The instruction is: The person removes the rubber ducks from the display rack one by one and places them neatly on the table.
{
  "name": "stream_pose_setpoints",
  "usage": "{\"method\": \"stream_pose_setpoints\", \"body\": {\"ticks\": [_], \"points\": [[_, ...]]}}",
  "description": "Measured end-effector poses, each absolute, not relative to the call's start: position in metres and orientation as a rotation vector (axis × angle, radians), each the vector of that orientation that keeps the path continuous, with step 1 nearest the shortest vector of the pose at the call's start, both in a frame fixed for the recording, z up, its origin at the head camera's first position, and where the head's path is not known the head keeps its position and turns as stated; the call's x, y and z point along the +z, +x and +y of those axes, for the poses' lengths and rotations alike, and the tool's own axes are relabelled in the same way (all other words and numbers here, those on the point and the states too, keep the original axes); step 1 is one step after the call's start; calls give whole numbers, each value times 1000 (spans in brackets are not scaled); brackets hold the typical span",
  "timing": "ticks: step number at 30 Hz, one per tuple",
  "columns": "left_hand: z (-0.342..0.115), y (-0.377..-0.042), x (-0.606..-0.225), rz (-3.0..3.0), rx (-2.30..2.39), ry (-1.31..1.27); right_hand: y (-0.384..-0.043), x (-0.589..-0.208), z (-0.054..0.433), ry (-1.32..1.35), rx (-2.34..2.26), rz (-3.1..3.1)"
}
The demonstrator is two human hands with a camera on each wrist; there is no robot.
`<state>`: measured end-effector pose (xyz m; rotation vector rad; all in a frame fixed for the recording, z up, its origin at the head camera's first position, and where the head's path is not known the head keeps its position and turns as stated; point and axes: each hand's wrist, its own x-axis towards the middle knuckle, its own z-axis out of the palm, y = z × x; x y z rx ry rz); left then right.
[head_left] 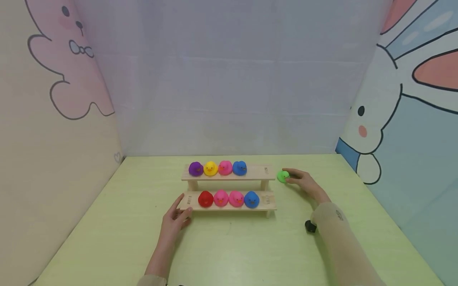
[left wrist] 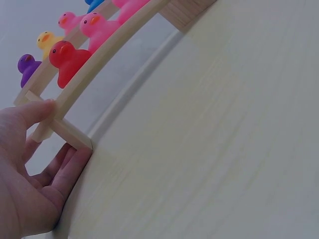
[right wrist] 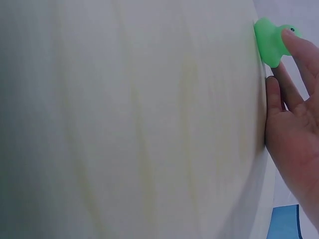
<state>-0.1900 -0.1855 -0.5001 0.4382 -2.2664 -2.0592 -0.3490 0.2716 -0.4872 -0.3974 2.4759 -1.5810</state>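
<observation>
The right hand point(head_left: 304, 183) had the green duck point(head_left: 282, 177) pinched between its thumb and a finger. That duck was down on the table surface point(head_left: 232, 246), nearer the back edge, just past the right end of the top shelf point(head_left: 255, 172). The left hand point(head_left: 172, 223) gripped the left end of the bottom shelf point(head_left: 194, 198), thumb at the front left corner and fingers lower, by the wooden leg point(left wrist: 74, 135).

Going right from that corner sat a red duck point(head_left: 205, 199), two pink ducks point(head_left: 221, 198) and the lower blue duck point(head_left: 252, 200). Up top were a purple duck point(head_left: 195, 169), a yellow duck point(head_left: 210, 169), the upper pink duck point(head_left: 225, 167) and the upper blue duck point(head_left: 240, 168).

The green duck looked small and smooth, so a hard squeeze could have popped it loose. A bump on the top shelf's right end could have shaken its row. If the left hand had tipped the bottom shelf, ducks might have slid off the front edge.
</observation>
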Motion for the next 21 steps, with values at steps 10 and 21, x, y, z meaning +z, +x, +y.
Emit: {"method": "stream_pose_setpoints", "body": {"ticks": [10, 21], "points": [[-185, -191, -498, -2281, -2063, 470, -353, -482, 269, -383, -1597, 2467], [-185, -190, -494, -2287, -2055, 470, -361, -436, 240, -441, -1584, 2683]]}}
